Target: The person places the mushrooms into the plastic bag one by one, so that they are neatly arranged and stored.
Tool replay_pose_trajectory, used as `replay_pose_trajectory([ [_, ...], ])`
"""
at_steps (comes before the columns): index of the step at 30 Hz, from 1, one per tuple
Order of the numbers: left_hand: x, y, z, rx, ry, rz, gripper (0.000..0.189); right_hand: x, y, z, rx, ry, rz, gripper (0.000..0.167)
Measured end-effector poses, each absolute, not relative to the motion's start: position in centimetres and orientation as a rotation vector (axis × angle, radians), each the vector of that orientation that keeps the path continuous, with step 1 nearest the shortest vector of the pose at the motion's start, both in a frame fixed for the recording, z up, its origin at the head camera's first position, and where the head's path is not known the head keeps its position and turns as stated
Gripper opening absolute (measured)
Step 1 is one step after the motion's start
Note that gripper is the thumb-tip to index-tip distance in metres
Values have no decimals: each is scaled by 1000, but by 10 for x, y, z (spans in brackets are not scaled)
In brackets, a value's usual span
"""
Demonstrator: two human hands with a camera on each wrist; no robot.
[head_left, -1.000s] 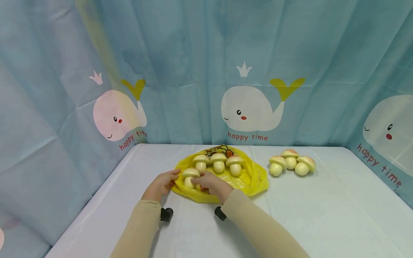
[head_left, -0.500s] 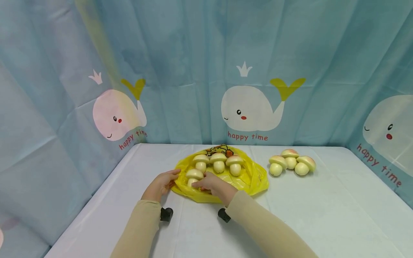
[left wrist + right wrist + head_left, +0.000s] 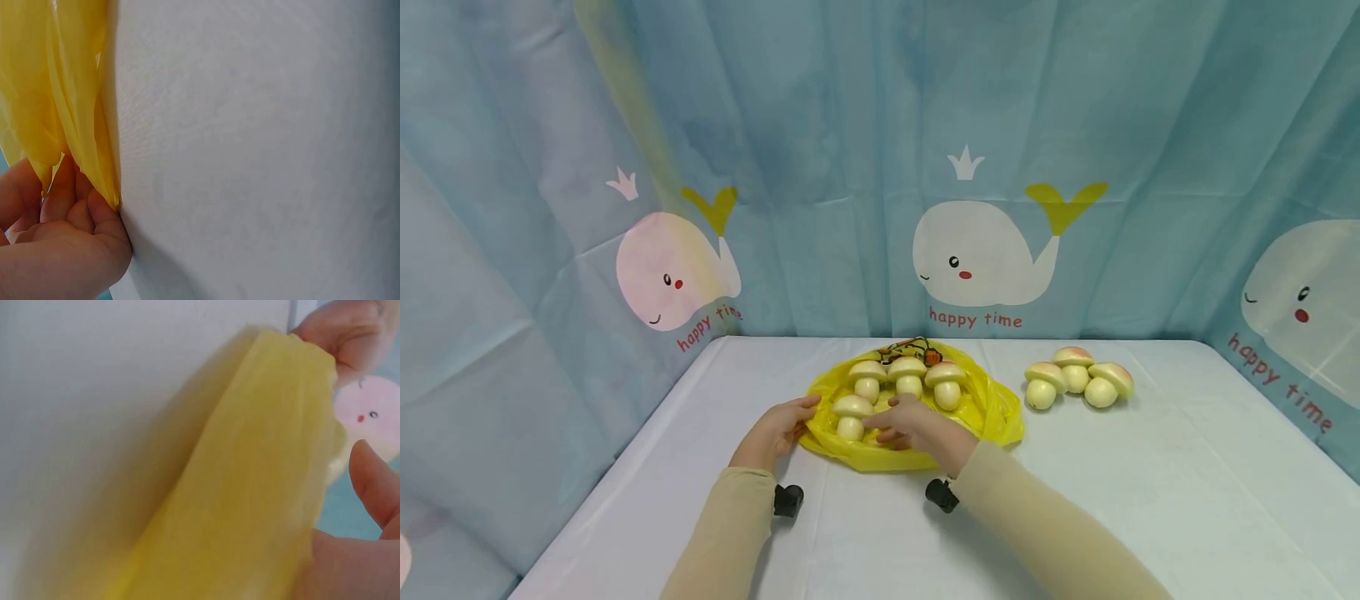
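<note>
A yellow plastic bag [image 3: 996, 417] lies spread open on the white table. Inside stand three toy mushrooms in a row, the middle one [image 3: 907, 377] between two others, and a front-left mushroom [image 3: 852, 417]. My left hand [image 3: 772, 433] holds the bag's left edge; in the left wrist view, curled fingers [image 3: 103, 222] pinch the yellow film. Over the bag's front rim reaches my right hand [image 3: 925, 427], holding nothing, its thumb apart from the fingers. Its fingertips are just right of the front-left mushroom's stem. The bag's wall hides part of this hand in the right wrist view.
Three more toy mushrooms [image 3: 1075, 379] stand grouped on the table, right of the bag. A dark cord with an orange toggle [image 3: 932, 357] lies at the bag's back edge. A blue whale-print curtain [image 3: 842, 250] hangs behind the table.
The front-left mushroom has shifted slightly right and stands in the bag. My right hand has let go of it and drawn back to the right. My left hand has stayed in place.
</note>
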State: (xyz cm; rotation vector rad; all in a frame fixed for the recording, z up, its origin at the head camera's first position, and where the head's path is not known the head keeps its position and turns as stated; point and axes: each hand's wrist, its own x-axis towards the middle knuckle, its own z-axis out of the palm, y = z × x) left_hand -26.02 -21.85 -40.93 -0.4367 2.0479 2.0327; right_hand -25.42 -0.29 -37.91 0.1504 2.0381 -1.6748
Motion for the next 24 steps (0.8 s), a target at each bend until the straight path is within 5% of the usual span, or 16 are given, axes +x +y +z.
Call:
replay_pose_trajectory([
  [24,-263,-218,-408,-468,2048,2031,44,-244,102,-337,113,2212,-1714,62],
])
